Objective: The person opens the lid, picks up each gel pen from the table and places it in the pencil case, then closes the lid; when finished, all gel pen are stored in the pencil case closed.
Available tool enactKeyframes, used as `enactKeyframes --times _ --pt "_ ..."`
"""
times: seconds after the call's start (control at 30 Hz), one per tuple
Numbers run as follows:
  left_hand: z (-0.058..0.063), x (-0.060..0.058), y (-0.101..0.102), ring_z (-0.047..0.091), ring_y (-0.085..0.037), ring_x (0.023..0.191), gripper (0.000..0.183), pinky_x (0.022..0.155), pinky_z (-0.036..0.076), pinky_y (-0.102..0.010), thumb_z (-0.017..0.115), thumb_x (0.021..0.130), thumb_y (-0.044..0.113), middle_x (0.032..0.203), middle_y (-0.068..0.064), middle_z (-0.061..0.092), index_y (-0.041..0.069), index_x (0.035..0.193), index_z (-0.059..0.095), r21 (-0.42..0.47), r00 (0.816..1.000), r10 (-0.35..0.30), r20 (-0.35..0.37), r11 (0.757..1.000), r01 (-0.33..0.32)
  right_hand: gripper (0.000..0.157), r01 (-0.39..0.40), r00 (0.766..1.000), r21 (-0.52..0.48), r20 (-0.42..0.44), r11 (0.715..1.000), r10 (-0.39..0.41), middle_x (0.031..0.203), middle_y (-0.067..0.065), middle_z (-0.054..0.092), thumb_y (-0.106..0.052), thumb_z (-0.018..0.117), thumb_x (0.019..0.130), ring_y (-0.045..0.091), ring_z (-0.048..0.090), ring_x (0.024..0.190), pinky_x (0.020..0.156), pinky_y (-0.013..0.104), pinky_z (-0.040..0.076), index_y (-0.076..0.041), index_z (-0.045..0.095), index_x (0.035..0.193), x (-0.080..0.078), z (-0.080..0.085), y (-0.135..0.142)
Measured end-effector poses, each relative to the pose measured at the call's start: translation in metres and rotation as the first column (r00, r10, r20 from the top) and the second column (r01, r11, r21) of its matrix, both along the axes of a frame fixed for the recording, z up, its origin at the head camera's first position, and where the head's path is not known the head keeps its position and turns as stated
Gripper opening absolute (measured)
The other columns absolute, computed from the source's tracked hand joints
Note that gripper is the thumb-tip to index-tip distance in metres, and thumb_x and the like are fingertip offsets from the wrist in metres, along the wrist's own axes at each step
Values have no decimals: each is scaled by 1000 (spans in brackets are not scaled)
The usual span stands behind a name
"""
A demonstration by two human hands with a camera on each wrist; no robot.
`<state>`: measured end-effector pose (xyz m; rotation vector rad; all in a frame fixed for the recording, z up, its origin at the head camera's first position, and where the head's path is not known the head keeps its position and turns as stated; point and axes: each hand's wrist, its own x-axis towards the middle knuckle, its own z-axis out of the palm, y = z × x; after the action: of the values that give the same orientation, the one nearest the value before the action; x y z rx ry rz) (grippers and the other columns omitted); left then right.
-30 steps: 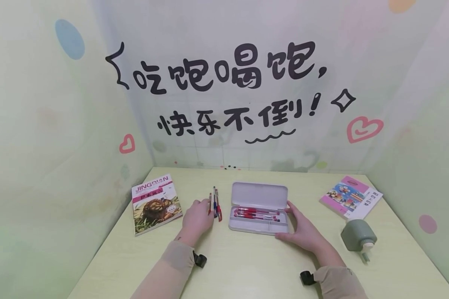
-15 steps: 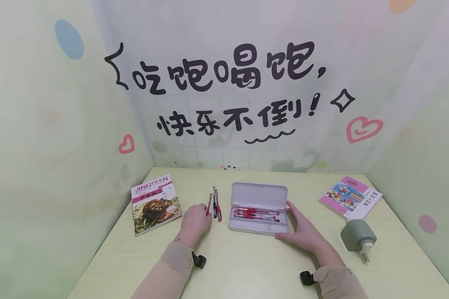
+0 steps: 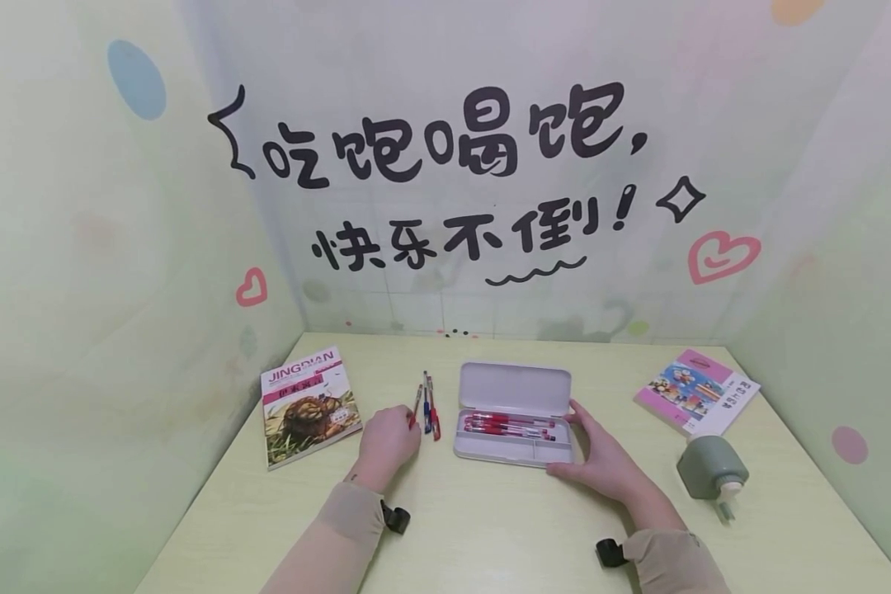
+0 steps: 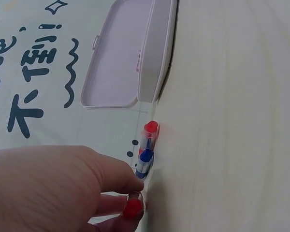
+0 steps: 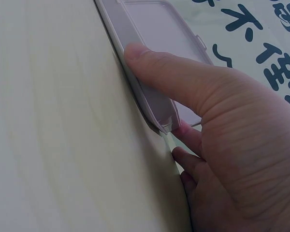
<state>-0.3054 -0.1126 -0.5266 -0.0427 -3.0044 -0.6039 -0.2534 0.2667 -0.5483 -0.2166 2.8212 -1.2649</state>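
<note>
Left of the case, my left hand (image 3: 388, 441) pinches a red pen (image 4: 133, 208) near its red end, between thumb and fingers. Right beside it on the table lie a blue pen (image 4: 144, 162) and another red pen (image 4: 150, 133). The pale lilac pencil case (image 3: 490, 450) sits mid-table with its lid (image 3: 515, 384) raised. Several red pens (image 3: 493, 425) lie in its back compartment. My right hand (image 3: 601, 462) grips the case's right end, thumb along the front wall and fingers behind, as the right wrist view shows.
A book with a lion cover (image 3: 312, 412) lies at the left. To the right are a pink-edged book (image 3: 694, 392) and a grey-green pump bottle (image 3: 711, 469) lying on its side. Printed walls (image 3: 445, 305) close in the table (image 3: 483, 528) at the back and sides.
My left hand has shifted slightly left and nearer, drawing the lower end of the pinched red pen a little away from the other pens. The right hand and case have stayed put.
</note>
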Motion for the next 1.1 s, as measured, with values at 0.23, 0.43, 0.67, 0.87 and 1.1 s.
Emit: enactKeyframes --times 0.23,0.43,0.67,0.87,1.1 --pt "8 0 8 71 -23 80 32 70 61 -41 72 103 26 106 -11 80 8 128 79 18 998 15 -68 1000 -13 134 -5 1000 -1 -11 1000 5 169 22 48 -49 97 80 54 29 164 131 75 23 -3 14 176 -1 -1 1" --pt "16 1 26 66 -18 77 34 63 55 -35 70 106 31 104 -5 74 16 136 76 54 989 -18 -147 998 26 134 -7 1000 5 -14 1000 7 169 24 48 -49 97 80 55 30 163 130 76 24 -2 15 175 0 -1 1" --pt "20 5 57 69 -16 80 30 67 59 -31 70 108 32 113 -3 75 24 137 76 29 959 -149 -240 987 160 134 -13 1000 -1 -8 1000 13 170 24 47 -49 97 81 55 29 164 131 75 24 -2 14 175 0 1 1" --pt "25 7 86 66 -14 77 27 66 58 -29 71 108 33 110 2 73 31 134 78 -118 915 -329 -232 943 310 134 -6 1000 2 -21 1000 6 169 24 48 -48 97 81 56 29 163 130 75 24 -2 15 175 0 0 3" --pt "22 8 105 73 -17 94 25 77 62 -32 70 109 32 118 3 71 35 133 78 -218 896 -428 -121 892 397 135 -16 999 -7 -32 1000 16 169 24 48 -49 98 80 56 31 163 130 75 23 -3 15 175 -1 -2 2"
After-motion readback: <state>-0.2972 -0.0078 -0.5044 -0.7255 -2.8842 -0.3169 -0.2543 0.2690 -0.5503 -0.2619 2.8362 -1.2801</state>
